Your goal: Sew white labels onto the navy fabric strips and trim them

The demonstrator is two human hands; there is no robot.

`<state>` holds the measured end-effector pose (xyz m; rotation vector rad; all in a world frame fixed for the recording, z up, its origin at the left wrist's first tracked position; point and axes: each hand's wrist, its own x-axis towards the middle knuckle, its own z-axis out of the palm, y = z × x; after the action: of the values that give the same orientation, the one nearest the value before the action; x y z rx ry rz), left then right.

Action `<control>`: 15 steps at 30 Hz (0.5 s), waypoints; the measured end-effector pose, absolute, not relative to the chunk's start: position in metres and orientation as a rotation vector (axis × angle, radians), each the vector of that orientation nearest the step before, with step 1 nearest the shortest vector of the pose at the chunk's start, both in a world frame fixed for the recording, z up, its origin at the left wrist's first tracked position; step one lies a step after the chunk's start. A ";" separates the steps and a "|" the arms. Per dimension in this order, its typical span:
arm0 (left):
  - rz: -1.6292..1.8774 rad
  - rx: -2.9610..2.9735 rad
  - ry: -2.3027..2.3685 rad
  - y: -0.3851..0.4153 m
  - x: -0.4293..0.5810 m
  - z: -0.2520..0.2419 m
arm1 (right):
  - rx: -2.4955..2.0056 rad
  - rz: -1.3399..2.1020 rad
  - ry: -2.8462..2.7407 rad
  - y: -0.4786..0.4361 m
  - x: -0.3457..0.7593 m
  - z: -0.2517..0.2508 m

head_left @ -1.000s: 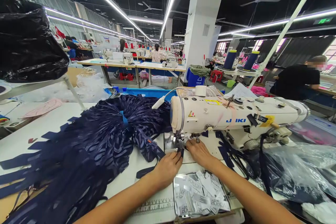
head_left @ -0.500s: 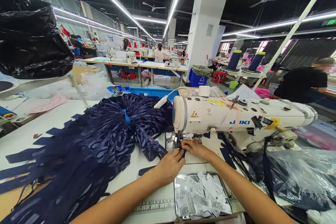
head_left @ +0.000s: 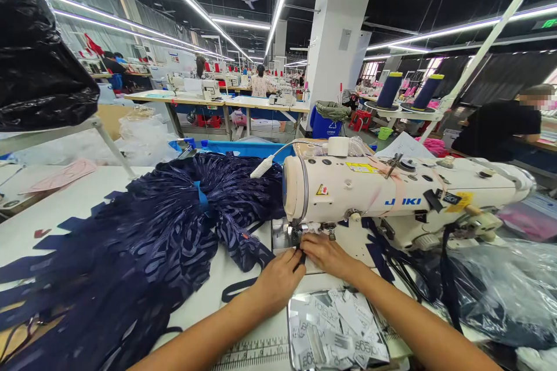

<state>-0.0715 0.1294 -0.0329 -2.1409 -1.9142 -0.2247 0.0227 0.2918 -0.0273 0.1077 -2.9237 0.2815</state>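
On the counter [head_left: 56, 214], a navy fabric heap [head_left: 174, 226] lies left of a white sewing machine [head_left: 361, 185].
At the machine's left end, the left hand [head_left: 282, 277] pinches a small dark strip [head_left: 301, 258] from the near left; the right hand [head_left: 325, 253] bends its fingers against it from the right, its grip unclear. The strip lies between both hands' fingertips.

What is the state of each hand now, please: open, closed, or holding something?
Left hand: closed, holding a dark strip.
Right hand: fingers bent beside the strip; cannot tell if it grips.
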 end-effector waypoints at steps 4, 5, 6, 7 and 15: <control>-0.263 -2.086 -1.842 0.131 -0.073 -0.041 | 0.373 0.004 -2.719 0.296 0.032 -0.037; -0.258 -2.069 -1.837 0.132 -0.074 -0.042 | 0.387 -0.036 -2.704 0.298 0.032 -0.038; -0.252 -2.057 -1.839 0.133 -0.075 -0.043 | 0.389 -0.070 -2.705 0.300 0.033 -0.040; -0.243 -2.049 -1.849 0.135 -0.076 -0.043 | 0.380 -0.100 -2.719 0.302 0.032 -0.041; -0.157 -2.029 -2.013 0.145 -0.074 -0.033 | 0.305 -0.208 -2.810 0.309 0.026 -0.042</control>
<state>-0.0743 0.1447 -0.0328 -2.0293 -2.0129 -0.1569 0.0256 0.3095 -0.0417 0.3048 -2.8103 -0.2079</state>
